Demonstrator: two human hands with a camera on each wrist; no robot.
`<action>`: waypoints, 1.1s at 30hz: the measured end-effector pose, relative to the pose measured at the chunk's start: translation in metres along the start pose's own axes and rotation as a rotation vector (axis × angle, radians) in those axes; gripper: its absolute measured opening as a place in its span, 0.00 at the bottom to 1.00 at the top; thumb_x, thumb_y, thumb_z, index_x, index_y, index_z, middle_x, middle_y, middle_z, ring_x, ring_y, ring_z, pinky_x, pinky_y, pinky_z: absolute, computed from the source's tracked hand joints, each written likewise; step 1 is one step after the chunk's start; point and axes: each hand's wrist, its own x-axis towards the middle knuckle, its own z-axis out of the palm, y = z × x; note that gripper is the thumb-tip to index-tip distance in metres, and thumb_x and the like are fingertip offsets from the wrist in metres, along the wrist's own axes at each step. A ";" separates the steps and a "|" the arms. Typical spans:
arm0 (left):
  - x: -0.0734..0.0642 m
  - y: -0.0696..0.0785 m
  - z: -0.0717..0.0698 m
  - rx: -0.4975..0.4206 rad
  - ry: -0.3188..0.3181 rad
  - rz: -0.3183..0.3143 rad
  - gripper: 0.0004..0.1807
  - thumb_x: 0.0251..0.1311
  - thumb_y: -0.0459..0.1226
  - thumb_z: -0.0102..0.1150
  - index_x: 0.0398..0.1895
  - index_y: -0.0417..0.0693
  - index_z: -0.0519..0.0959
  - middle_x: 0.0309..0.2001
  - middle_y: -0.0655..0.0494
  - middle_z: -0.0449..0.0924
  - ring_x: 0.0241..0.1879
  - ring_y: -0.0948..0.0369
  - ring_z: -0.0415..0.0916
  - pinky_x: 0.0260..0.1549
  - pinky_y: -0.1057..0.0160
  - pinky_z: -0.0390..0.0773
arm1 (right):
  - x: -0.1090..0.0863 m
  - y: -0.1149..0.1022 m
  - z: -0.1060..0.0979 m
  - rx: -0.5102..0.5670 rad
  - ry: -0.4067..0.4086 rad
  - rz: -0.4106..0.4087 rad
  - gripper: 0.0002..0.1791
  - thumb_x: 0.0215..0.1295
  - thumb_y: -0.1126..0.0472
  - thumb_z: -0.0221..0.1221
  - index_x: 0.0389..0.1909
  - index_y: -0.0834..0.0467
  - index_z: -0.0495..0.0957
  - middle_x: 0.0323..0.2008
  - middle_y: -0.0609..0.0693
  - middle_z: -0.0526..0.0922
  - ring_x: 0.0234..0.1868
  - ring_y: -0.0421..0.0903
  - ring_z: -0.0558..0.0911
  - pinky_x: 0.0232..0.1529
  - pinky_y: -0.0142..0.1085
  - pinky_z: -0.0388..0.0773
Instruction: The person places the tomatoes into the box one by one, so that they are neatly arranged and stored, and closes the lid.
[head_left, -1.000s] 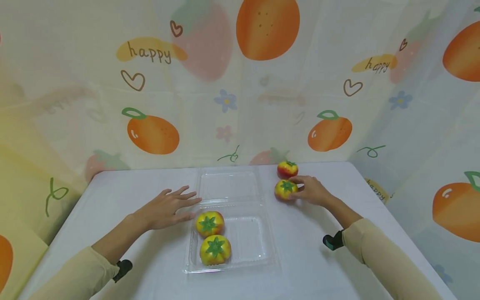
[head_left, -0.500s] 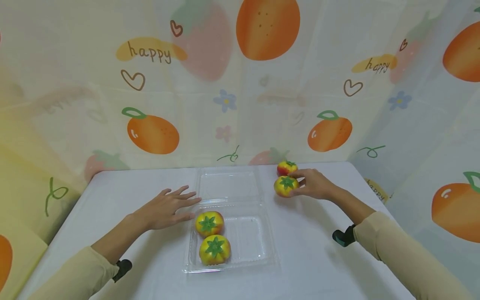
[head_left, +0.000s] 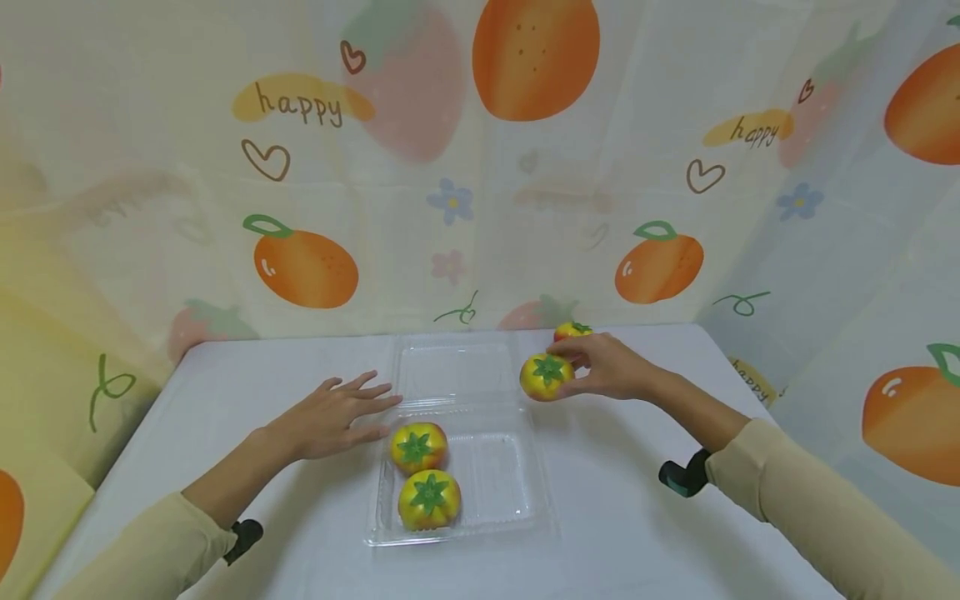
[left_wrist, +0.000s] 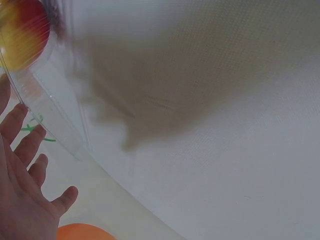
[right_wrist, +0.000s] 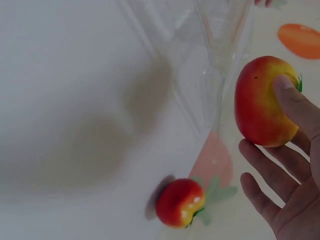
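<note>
My right hand (head_left: 611,367) pinches a red-and-yellow tomato (head_left: 545,378) with a green star-shaped top between thumb and fingers, raised off the table just right of the clear box's hinge. In the right wrist view the thumb presses the upper side of this tomato (right_wrist: 260,102). My left hand (head_left: 333,419) holds nothing; its spread fingers reach to the left edge of the clear plastic box (head_left: 498,525). Two more tomatoes, a rear one (head_left: 418,447) and a front one (head_left: 430,500), sit in the left half of the box's base.
Another tomato (head_left: 573,331) stands at the table's back edge, partly hidden behind the right hand. The box's lid (head_left: 459,371) lies folded back towards the rear. A printed curtain (head_left: 480,208) hangs behind the white table (head_left: 622,533).
My right hand has lifted the tomato from the table and carried it left towards the box. The left hand and the tomatoes in the box have stayed in place.
</note>
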 end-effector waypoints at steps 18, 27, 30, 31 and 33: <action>0.000 0.002 -0.001 0.014 0.002 0.002 0.29 0.69 0.55 0.53 0.69 0.54 0.73 0.69 0.49 0.71 0.73 0.40 0.56 0.62 0.28 0.60 | 0.007 -0.027 0.034 0.011 -0.166 -0.038 0.31 0.56 0.54 0.73 0.61 0.56 0.77 0.56 0.48 0.82 0.55 0.49 0.82 0.55 0.42 0.80; 0.000 0.001 0.000 0.008 -0.001 0.003 0.29 0.69 0.55 0.52 0.69 0.54 0.73 0.69 0.49 0.71 0.73 0.40 0.56 0.61 0.28 0.60 | 0.010 -0.027 0.050 -0.008 -0.183 -0.074 0.30 0.56 0.55 0.73 0.60 0.56 0.78 0.55 0.47 0.83 0.52 0.48 0.83 0.55 0.47 0.79; 0.000 0.000 0.000 0.006 -0.001 0.002 0.30 0.69 0.56 0.52 0.69 0.54 0.73 0.69 0.49 0.71 0.73 0.40 0.56 0.61 0.28 0.60 | 0.012 -0.028 0.053 -0.021 -0.179 -0.069 0.30 0.56 0.55 0.73 0.60 0.55 0.78 0.56 0.47 0.83 0.52 0.47 0.83 0.55 0.46 0.80; 0.000 0.000 0.000 0.006 -0.001 0.000 0.29 0.69 0.55 0.52 0.69 0.54 0.73 0.69 0.49 0.71 0.73 0.40 0.56 0.61 0.28 0.59 | 0.012 -0.029 0.054 -0.026 -0.177 -0.069 0.30 0.56 0.55 0.73 0.60 0.55 0.78 0.56 0.47 0.83 0.52 0.47 0.83 0.55 0.46 0.80; 0.001 0.000 0.002 0.009 0.001 0.000 0.29 0.69 0.55 0.52 0.69 0.54 0.73 0.69 0.49 0.71 0.73 0.41 0.56 0.61 0.28 0.60 | 0.012 -0.030 0.055 -0.034 -0.175 -0.069 0.30 0.56 0.54 0.74 0.60 0.55 0.78 0.56 0.46 0.83 0.52 0.46 0.82 0.55 0.45 0.80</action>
